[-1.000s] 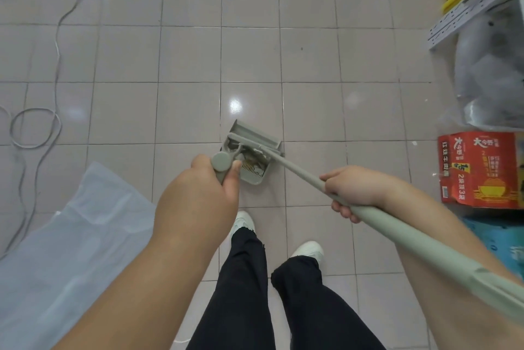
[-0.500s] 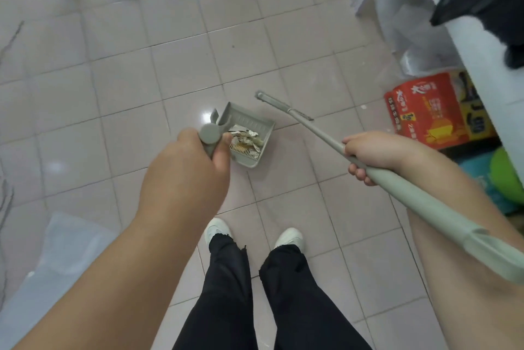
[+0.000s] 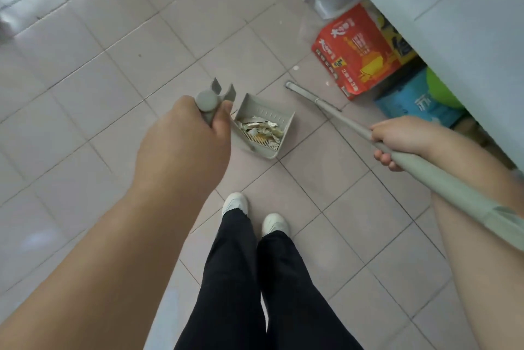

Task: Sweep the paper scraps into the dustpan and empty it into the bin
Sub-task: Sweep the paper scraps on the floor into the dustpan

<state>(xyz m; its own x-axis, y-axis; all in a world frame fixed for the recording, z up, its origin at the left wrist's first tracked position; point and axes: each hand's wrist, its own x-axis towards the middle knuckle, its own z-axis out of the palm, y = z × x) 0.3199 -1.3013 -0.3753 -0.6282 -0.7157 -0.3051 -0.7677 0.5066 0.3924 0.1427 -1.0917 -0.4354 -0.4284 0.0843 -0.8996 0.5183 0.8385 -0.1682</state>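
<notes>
Tiled floor (image 3: 85, 71): left hand (image 3: 184, 139) clamps the light, stiff dustpan (image 3: 262, 125) by its handle, loose scraps (image 3: 259, 128) spill-prone; right hand (image 3: 402, 139) wraps the broom (image 3: 340, 117).

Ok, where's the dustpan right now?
In the head view the dustpan sits mid-frame, scraps inside, just right of the left hand gripping its handle, ahead of the shoes, with the broom head to its right.

Left hand (image 3: 184, 134), right hand (image 3: 402, 137) fisted.

Grey dustpan (image 3: 265, 120) w/ white-tan scraps (image 3: 259, 128), red box (image 3: 355, 56), pale tiles (image 3: 113, 71).
</notes>
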